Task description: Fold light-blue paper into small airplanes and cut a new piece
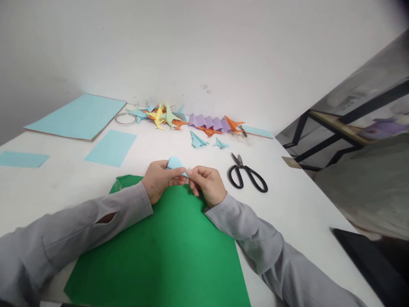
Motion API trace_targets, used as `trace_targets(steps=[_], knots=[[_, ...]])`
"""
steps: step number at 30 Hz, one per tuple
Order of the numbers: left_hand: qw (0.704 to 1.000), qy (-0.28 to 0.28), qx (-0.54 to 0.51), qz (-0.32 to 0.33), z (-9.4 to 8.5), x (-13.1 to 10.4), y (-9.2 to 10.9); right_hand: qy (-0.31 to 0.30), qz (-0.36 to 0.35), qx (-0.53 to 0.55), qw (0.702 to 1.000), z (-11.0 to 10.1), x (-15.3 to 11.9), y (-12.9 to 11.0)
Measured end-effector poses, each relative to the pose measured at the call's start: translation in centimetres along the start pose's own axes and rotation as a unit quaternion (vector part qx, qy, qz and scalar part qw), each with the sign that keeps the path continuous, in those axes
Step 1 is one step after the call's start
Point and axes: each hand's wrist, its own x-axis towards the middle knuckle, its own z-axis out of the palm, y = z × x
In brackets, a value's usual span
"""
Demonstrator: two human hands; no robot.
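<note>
Pale-blue folded paper (174,162) is pinched by left hand (160,177) and right hand (209,182), scissors (244,170) at its three o'clock. Aligned edges and firm thumb pressure should sharpen creases.

Both arms extending forward from the lower corners, converging mid-view. Left arm (73,232) angling up and to the right, right arm (271,251) up and to the left. Grey sleeves (131,207) covering both down to about the wrists; a slit (106,218) in the left one gaping above the cuff (147,204). Left hand (161,177) holding a pinch: thumb (174,172) lying nearly straight on top, pointing across at the right hand (209,183), fingers (177,181) bending underneath. Right hand also pinching, thumb against index finger, other fingers curling below. Both sets of fingertips sitting just beside each other.
</note>
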Motion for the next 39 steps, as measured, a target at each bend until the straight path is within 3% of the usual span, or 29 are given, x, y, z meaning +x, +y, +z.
trace_targets(steps=[8, 14, 21, 30, 39], knots=[[0.997, -0.023, 0.034, -0.068, -0.2, 0.3, 0.6, -0.027, 0.045, 0.026, 0.998, -0.4, 0.5, 0.2], [0.999, -0.012, 0.028, -0.045, -0.3, 0.4, 0.4, -0.039, 0.061, 0.014, 0.997, -0.5, 0.7, -0.1], [0.999, -0.018, 0.021, -0.026, -0.2, 0.3, 0.4, -0.098, 0.084, 0.001, 0.992, -1.0, 0.7, -0.3], [1.000, -0.002, 0.025, -0.012, -0.2, 0.2, 0.1, -0.085, 0.049, -0.011, 0.995, -1.1, 0.7, -0.2], [0.999, -0.017, 0.022, -0.019, -0.4, 0.3, 0.1, -0.065, 0.059, 0.024, 0.996, -1.3, 0.9, -0.3]])
